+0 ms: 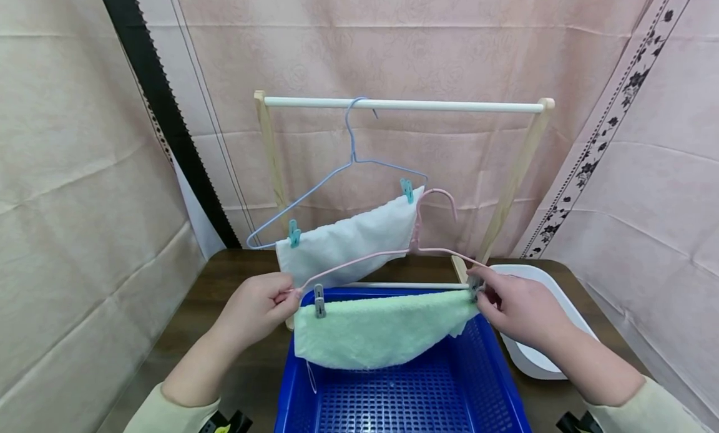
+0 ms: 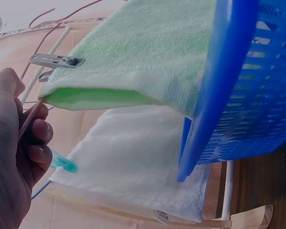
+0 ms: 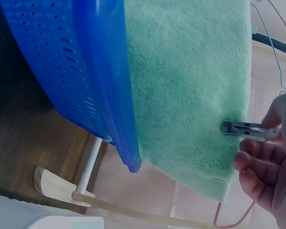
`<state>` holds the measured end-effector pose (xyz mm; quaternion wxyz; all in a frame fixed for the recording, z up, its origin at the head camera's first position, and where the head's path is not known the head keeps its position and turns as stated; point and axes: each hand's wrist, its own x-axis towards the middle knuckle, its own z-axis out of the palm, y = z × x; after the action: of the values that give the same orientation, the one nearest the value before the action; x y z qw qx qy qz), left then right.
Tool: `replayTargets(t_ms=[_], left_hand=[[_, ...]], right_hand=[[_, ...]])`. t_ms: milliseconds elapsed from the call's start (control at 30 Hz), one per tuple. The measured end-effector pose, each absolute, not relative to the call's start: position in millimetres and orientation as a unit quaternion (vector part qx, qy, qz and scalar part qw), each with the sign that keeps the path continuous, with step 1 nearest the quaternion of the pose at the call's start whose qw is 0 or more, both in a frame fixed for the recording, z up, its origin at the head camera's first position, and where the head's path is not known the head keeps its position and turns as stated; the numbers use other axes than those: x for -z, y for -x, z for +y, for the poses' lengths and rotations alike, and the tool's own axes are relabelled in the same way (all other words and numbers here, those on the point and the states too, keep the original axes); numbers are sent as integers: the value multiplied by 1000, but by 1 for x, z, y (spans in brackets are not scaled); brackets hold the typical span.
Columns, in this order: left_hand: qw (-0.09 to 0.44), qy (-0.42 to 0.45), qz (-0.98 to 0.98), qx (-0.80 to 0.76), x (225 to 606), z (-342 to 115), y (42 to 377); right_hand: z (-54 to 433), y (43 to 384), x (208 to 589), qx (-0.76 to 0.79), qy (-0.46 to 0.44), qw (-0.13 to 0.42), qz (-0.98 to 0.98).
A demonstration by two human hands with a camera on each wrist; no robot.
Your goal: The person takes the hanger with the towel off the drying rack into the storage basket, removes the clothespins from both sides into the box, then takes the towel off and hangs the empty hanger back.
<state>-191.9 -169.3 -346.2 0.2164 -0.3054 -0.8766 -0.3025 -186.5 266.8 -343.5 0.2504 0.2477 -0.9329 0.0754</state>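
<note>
A light green towel [image 1: 382,330] hangs from a pink clothes hanger [image 1: 416,233], above the blue basket. My left hand [image 1: 255,308] grips the hanger's left end, near a grey clothespin [image 1: 319,301] clipped on the towel. At the other end, my right hand [image 1: 522,308] pinches a second grey clothespin [image 3: 248,130] by its handles; its nose lies on the towel's edge. The hanger's hook is off the rack. Behind, a white towel [image 1: 354,236] hangs from a blue hanger [image 1: 352,140] by two teal clothespins [image 1: 294,233].
A wooden rack with a white bar [image 1: 449,105] stands at the back and carries the blue hanger. The blue basket [image 1: 505,383] sits in front of it on a dark wooden table [image 1: 185,333]. To its right is a white tray [image 1: 562,296]. Curtains surround the table.
</note>
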Motion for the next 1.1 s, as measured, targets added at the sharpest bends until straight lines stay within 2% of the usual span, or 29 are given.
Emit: replayTargets(t_ms=[700, 1100], left_hand=[[221, 301, -875, 309, 347, -167, 191], [232, 305, -872, 304, 348, -169, 191]], right_hand=[[278, 180, 338, -156, -256, 147, -942], [282, 184, 341, -129, -309, 227, -915]])
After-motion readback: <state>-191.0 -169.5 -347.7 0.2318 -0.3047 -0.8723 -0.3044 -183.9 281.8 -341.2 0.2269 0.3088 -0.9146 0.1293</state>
